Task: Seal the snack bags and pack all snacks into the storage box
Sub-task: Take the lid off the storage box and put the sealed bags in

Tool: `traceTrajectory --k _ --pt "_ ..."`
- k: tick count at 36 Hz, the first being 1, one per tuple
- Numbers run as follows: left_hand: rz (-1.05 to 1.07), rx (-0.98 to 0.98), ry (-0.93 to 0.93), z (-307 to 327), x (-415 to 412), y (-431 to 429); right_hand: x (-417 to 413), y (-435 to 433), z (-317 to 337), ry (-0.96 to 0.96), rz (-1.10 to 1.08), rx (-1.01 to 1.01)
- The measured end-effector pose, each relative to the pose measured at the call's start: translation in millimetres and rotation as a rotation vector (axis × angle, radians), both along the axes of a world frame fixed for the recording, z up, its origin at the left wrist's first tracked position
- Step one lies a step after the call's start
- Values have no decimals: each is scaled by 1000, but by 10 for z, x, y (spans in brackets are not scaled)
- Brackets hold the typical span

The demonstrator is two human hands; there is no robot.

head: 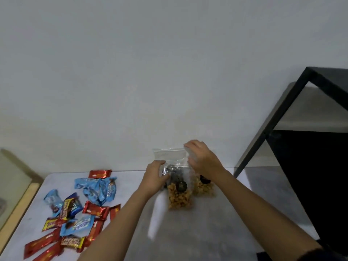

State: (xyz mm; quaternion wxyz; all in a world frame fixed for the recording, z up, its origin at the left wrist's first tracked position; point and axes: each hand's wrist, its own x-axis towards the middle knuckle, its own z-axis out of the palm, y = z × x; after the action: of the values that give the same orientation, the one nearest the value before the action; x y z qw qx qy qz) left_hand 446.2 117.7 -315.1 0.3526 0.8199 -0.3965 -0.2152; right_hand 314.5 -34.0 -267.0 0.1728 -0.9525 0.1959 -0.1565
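A clear zip bag [174, 157] with golden snack pieces and a round black label stands upright near the table's far edge. My left hand [155, 176] grips its left side at mid height. My right hand [202, 159] pinches the top right corner of the bag at its zip strip. A second clear bag of the same snacks [204, 187] lies just right of it, partly hidden under my right wrist. No storage box is in view.
A loose pile of wrapped snacks [75, 211], red, blue and yellow, covers the left part of the grey table [207, 232]. A black metal shelf frame [282, 117] stands at the right. A wall lies right behind the table, and a framed panel [13, 185] leans at far left.
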Motion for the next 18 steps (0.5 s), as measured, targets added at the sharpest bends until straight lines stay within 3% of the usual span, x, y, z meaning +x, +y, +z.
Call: traceTrajectory --k 10,18 --pt "86 -63 107 -228 11 -136 137 -90 -214 -85 -4 33" --pt "210 -252 436 -243 18 -89 168 -98 -301 -120 -78 93"
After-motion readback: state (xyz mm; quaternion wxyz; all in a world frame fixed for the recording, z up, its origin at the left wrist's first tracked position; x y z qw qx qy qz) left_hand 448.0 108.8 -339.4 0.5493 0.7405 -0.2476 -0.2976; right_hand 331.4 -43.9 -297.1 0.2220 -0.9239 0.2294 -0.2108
